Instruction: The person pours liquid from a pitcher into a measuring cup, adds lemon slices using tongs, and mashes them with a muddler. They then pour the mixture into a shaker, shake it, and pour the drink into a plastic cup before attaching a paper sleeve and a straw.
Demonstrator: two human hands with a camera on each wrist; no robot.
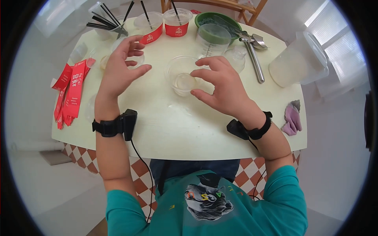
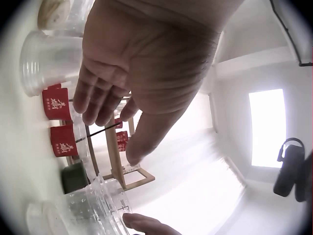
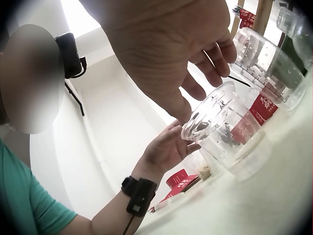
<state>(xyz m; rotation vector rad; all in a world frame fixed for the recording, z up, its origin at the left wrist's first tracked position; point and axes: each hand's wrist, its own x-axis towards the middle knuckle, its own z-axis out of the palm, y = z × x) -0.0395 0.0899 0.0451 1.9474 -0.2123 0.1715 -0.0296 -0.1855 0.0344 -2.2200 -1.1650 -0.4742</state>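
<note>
A clear plastic cup (image 1: 184, 83) stands upright mid-table, with a few drops on its wall in the right wrist view. My right hand (image 1: 224, 84) hovers at its right side, fingers spread and slightly bent. In the right wrist view the thumb tip is right at the rim of the cup (image 3: 230, 134), and the fingers arch over the far side without closing round it. My left hand (image 1: 122, 67) is raised to the left of the cup, fingers loosely bent, thumb apart, palm holding nothing. Beneath and behind it, partly hidden, is another clear cup (image 2: 54, 61).
Red paper sleeves (image 1: 75, 92) lie left. At the back are black straws (image 1: 104, 19), two red-sleeved cups (image 1: 151, 35), a green bowl (image 1: 210, 16), and a clear measuring cup (image 1: 212, 39). A metal scoop (image 1: 255, 61), a large translucent pitcher (image 1: 293, 61) and a pink cloth (image 1: 292, 118) are right.
</note>
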